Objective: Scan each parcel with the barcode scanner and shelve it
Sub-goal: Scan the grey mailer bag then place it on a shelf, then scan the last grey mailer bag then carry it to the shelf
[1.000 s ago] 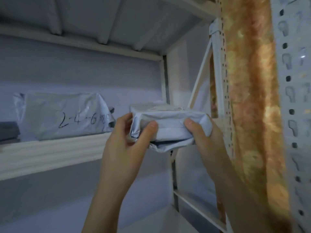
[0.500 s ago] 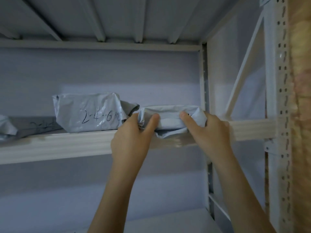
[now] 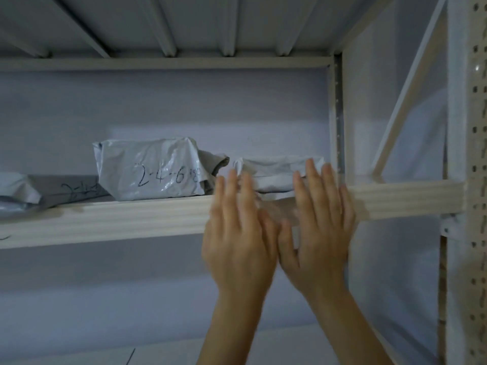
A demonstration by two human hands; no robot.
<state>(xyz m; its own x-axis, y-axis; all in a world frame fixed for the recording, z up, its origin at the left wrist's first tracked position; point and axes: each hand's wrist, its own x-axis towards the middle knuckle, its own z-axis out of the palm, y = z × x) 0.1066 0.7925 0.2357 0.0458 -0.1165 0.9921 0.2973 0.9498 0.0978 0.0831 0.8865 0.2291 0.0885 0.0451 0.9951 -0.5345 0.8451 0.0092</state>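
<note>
A small grey plastic-wrapped parcel (image 3: 274, 171) lies on the pale shelf board (image 3: 118, 221) near the right rear upright. My left hand (image 3: 237, 233) and my right hand (image 3: 320, 225) are raised side by side in front of it, palms toward the shelf, fingers spread and straight. Their fingertips overlap the parcel's front edge; neither hand grips it. The parcel's lower part is hidden behind my fingers. No barcode scanner is in view.
A larger grey parcel (image 3: 150, 171) with handwritten numbers sits just left of the small one. Two more flat grey parcels (image 3: 60, 192) lie further left. A perforated metal upright (image 3: 477, 154) and a diagonal brace (image 3: 405, 93) stand at the right. Another shelf's underside (image 3: 184, 19) is overhead.
Both hands carried the small parcel onto the shelf beside the numbered one, then let go. The fingers opened flat and drew back toward the shelf's front edge.
</note>
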